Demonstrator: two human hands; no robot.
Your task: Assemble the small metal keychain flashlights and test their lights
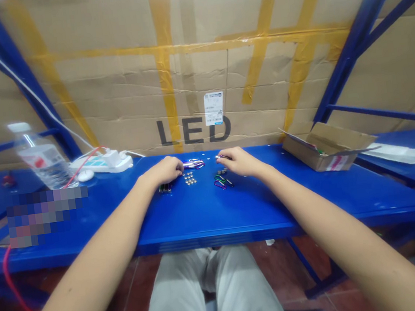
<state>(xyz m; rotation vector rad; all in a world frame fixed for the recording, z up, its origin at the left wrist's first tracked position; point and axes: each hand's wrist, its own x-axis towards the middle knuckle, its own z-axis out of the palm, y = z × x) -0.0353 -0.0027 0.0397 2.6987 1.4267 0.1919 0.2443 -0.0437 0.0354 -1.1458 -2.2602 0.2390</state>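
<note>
My left hand [164, 171] curled, fingertips at the keychain flashlights [193, 164], which lie crosswise, nearer it. Right hand [236, 162] pinching a thin item [223, 157], too small to tell, above carabiners [222, 180] on the blue counter [215, 220].

A small bunch of slim metal tubes [193, 164], silver with purple and red bands, lies flat on the blue tabletop [259, 209], just beside the left hand [164, 171]. A thin metal piece [223, 157] sits under the right hand [238, 161]. Nearer the person lie a loose cluster of silver button batteries [189, 179], a tangle of green and purple carabiner clips [221, 180], and a short row of dark tubes [165, 188].
</note>
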